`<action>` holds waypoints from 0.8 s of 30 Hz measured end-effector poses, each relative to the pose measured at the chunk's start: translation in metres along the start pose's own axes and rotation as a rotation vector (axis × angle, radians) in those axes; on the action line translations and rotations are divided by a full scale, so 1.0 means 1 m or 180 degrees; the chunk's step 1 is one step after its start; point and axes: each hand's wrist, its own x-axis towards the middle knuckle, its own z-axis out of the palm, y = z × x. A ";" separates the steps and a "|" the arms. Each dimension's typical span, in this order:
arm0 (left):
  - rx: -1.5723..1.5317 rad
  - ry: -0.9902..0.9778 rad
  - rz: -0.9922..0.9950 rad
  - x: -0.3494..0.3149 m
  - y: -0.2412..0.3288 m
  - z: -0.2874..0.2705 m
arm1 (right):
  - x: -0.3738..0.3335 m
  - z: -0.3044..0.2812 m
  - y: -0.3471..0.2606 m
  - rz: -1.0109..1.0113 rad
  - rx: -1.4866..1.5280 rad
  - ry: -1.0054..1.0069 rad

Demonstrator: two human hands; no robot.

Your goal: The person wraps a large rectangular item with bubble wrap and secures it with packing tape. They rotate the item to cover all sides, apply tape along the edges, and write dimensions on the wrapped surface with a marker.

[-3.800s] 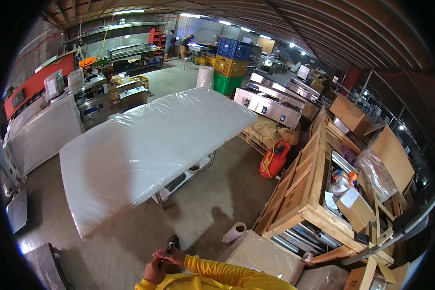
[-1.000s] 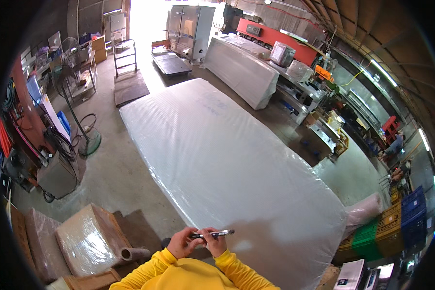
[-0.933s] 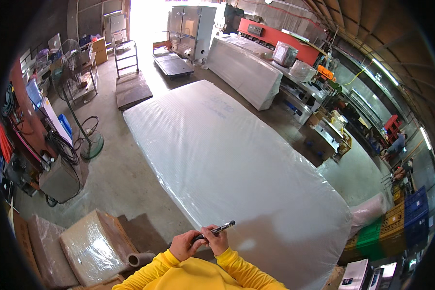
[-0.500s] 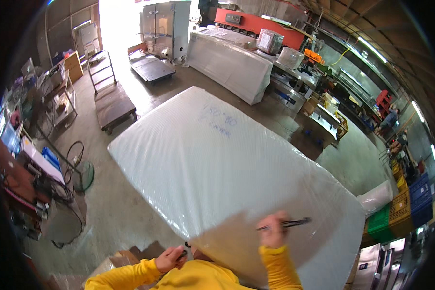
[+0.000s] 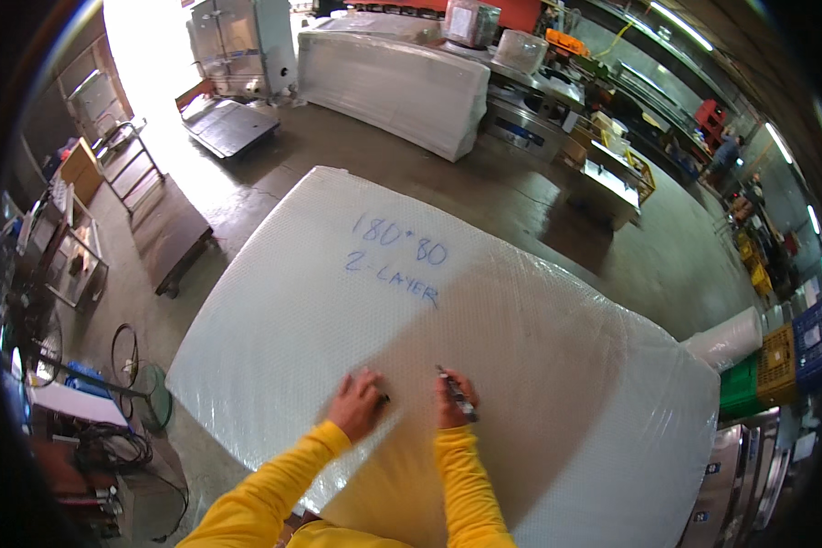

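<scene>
A large flat package (image 5: pixel 292 274) in white bubble wrap and clear film lies before me. Blue handwriting shows on its far half. My right hand (image 5: pixel 451 402) grips a dark marker pen (image 5: pixel 458 395) at the middle of the wrap, its upper end pointing back toward me and its other end toward the writing. To the left, my left hand (image 5: pixel 358 404) lies low over the wrap with fingers curled. A small black cap (image 5: pixel 384 398) shows at its fingertips, mostly hidden. Both sleeves are yellow.
Flat trolleys (image 5: pixel 178 228) stand at the left, near a fan-like stand and cables (image 5: pixel 123 356). A long wrapped unit (image 5: pixel 393 87) is across the floor. A roll of wrap (image 5: pixel 726 340) and stacked plastic crates (image 5: pixel 776 365) sit at the right. A person (image 5: pixel 726 155) is far off at right.
The right hand has moved left and toward the writing with the marker pen. The left hand has risen from near my body onto the wrap. My view has shifted over the package.
</scene>
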 end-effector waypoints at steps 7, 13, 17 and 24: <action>0.0411 0.1134 -0.1145 0.128 -0.287 -0.056 | 0.105 -0.206 0.067 0.0933 -0.0282 0.2068; -0.0098 0.1239 -0.1433 0.237 -0.295 -0.081 | 0.109 -0.094 0.045 -0.0210 -0.1383 0.1562; -0.0878 0.0899 0.0357 0.280 -0.183 -0.037 | 0.123 0.097 0.017 -0.0056 -0.0866 0.0602; -0.2077 0.0825 0.0175 0.296 -0.156 -0.037 | 0.162 0.169 -0.002 -0.0315 -0.0730 0.0035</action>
